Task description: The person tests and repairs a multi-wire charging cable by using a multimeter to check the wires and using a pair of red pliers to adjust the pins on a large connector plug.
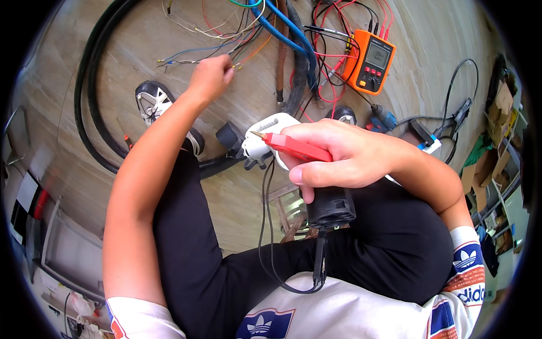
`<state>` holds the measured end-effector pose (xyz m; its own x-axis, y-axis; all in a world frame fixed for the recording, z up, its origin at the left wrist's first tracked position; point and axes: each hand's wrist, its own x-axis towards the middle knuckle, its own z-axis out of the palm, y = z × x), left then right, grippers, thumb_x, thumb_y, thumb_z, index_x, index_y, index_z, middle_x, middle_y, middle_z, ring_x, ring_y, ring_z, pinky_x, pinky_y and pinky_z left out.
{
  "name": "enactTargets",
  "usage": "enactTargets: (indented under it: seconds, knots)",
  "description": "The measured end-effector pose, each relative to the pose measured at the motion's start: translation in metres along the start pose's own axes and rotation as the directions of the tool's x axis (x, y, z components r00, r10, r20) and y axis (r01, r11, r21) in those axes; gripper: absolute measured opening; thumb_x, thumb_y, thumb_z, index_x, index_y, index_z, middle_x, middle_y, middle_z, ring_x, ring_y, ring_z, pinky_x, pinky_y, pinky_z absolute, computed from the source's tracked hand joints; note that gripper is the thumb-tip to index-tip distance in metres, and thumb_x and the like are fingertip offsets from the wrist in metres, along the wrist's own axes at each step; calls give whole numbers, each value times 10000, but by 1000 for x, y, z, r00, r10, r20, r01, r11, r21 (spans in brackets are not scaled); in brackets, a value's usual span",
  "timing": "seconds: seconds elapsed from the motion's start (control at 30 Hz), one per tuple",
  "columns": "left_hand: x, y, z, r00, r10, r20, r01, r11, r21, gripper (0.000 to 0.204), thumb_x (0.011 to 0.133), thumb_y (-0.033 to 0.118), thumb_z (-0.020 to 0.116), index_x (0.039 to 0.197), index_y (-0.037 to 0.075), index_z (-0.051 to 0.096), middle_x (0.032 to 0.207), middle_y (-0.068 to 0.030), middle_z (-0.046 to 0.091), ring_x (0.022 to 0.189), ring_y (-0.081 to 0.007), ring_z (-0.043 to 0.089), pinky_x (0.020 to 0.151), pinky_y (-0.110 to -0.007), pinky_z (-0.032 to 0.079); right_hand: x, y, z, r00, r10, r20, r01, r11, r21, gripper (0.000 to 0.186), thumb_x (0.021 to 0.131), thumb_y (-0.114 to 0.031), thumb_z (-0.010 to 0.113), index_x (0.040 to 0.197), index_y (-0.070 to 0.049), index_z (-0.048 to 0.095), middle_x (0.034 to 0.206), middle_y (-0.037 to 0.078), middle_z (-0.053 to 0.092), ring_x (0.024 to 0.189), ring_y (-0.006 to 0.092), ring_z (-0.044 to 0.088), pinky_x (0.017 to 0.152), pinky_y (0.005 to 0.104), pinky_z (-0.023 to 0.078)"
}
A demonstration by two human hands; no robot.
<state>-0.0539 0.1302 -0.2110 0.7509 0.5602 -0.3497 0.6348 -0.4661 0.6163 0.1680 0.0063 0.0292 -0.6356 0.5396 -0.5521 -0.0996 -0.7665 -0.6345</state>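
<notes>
My right hand (350, 152) is closed around a red test probe (299, 148), its bare metal tip pointing left. Under that hand lies a white plug-like connector (276, 125) with a black cylindrical end (330, 208); the probe's tip lies over its white face, contact unclear. Farther out, my left hand (212, 80) is closed in a pinch among thin coloured wires (192, 53), seemingly on one of them; its fingertips are partly hidden. An orange multimeter (370, 61) rests on the floor at the far right, red and black leads plugged in.
A thick black cable (84, 85) loops on the left. Blue cables (293, 42) run at the top. A blue-black tool (384, 118) lies on the right, near cardboard boxes (497, 113). An orange-handled screwdriver (128, 141) lies near my left shoe (155, 101).
</notes>
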Motion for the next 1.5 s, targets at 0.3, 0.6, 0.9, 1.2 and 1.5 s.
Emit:
enactTargets:
  seconds: [0.3, 0.6, 0.9, 1.2, 1.5]
  knots:
    - [7, 11, -11, 858, -393, 330, 500, 495, -711, 184, 852, 103, 737, 956, -18, 645, 848, -80, 699, 776, -145, 689, 688, -279, 578, 0, -2, 1, 1000, -1, -9, 1, 1000, 9, 211, 937, -238, 597, 933, -34, 545, 747, 43, 635, 715, 140, 707, 603, 305, 479]
    - [7, 21, -19, 785, -339, 518, 594, 174, -786, 175, 922, 82, 676, 1045, -26, 614, 920, -81, 683, 817, -171, 692, 756, -278, 585, 0, -1, -1, 1000, -17, 2, 17, 1000, -27, 225, 938, -251, 588, 939, -31, 544, 753, 50, 633, 718, 160, 717, 619, 310, 490]
    - [1, 2, -29, 547, -294, 783, 828, 328, -455, 162, 961, 112, 632, 1041, -29, 631, 907, -82, 678, 787, -157, 682, 699, -276, 582, -1, 0, 1, 1000, -7, -5, 7, 1000, 1, 225, 942, -245, 588, 984, -29, 545, 812, 50, 630, 725, 161, 719, 636, 315, 505]
    - [-10, 17, -43, 678, -163, 717, 701, 437, -564, 200, 961, 140, 650, 1069, -23, 611, 949, -108, 693, 821, -175, 699, 748, -292, 586, -1, 0, 0, 1000, 4, -1, -4, 1000, -2, 221, 941, -245, 590, 969, -30, 545, 798, 42, 634, 724, 154, 716, 625, 310, 496]
    - [-17, 24, -57, 730, -60, 680, 642, 401, -654, 229, 947, 137, 668, 1098, -21, 600, 1003, -117, 701, 888, -185, 713, 795, -293, 593, 1, -1, 0, 1000, -2, 1, 2, 1000, 11, 213, 941, -239, 595, 940, -33, 541, 771, 42, 626, 711, 148, 712, 606, 306, 492]
